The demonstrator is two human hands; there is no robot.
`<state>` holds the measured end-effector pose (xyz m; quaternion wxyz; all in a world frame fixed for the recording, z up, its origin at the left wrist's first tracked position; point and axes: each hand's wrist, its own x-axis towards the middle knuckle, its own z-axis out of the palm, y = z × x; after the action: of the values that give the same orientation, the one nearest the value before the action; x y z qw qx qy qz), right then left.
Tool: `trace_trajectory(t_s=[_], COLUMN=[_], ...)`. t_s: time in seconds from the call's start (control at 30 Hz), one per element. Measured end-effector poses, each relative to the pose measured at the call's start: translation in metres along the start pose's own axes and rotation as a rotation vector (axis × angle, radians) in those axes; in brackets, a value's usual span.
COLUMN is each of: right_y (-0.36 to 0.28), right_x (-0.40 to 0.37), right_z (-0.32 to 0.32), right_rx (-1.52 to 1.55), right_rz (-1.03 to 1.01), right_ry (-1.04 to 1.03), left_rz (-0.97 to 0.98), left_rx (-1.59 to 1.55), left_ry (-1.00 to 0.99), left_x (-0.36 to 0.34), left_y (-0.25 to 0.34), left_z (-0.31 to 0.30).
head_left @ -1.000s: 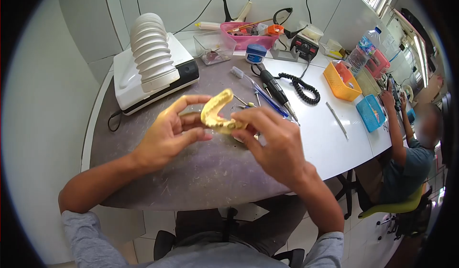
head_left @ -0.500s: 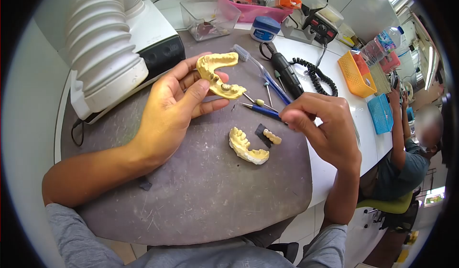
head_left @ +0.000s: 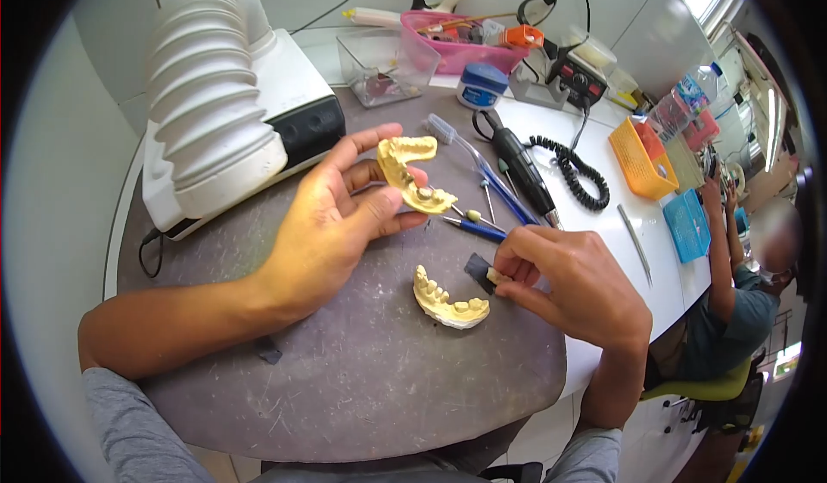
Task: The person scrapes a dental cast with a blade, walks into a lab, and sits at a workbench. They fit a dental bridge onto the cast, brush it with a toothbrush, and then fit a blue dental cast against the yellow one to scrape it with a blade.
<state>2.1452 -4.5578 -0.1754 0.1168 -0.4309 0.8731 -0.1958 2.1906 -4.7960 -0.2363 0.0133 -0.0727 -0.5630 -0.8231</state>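
My left hand [head_left: 323, 229] holds up a yellow plaster dental cast [head_left: 394, 163], horseshoe-shaped, gripped between the thumb and fingers. Over the table's right part, my right hand [head_left: 581, 285] has its fingertips closed on a small tooth-coloured dental bridge [head_left: 495, 276], mostly hidden by the fingers. A dark square of thin paper or film [head_left: 477, 268] lies beside the bridge, partly against it. Just left of these, a second dental cast [head_left: 450, 309] with a row of teeth and a white base rests on the grey table mat [head_left: 370, 380].
Behind my hands lie a toothbrush [head_left: 465, 145], a blue pen-like tool [head_left: 475, 228] and a black handpiece [head_left: 523, 166] with a coiled cord. A white ribbed suction hose [head_left: 207, 87] stands at left. A co-worker [head_left: 732, 302] sits at right, near yellow [head_left: 642, 160] and blue baskets [head_left: 687, 225].
My right hand has come down and left and taken hold of the dental bridge, which lay on the mat before. The left hand still holds its cast, now slightly lower in view.
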Motion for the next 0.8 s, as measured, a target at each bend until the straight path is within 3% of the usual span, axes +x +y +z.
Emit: trace_trajectory(t_s=[0.17, 0.33, 0.4, 0.47, 0.6, 0.8], right_y=[0.0, -0.001, -0.003, -0.004, -0.008, -0.006], right_x=[-0.001, -0.004, 0.0, 0.011, 0.041, 0.051], right_z=[0.001, -0.002, -0.002, -0.006, -0.007, 0.018], right_rx=[-0.034, -0.138, -0.084, 0.331, 0.851, 0.951], right_rz=[-0.007, -0.011, -0.024, -0.032, 0.06, 0.019], right_ry=[0.098, 0.042, 0.162, 0.358, 0.395, 0.48], left_rz=[0.002, -0.004, 0.0, 0.032, 0.044, 0.007], left_rx=[0.051, 0.057, 0.09, 0.106, 0.103, 0.044], left_ry=[-0.018, -0.03, -0.042, -0.04, -0.031, -0.04], left_x=[0.0, 0.001, 0.001, -0.001, -0.002, -0.001], left_y=[0.002, 0.003, 0.003, 0.002, 0.004, 0.003], left_z=[0.003, 0.004, 0.006, 0.007, 0.007, 0.003])
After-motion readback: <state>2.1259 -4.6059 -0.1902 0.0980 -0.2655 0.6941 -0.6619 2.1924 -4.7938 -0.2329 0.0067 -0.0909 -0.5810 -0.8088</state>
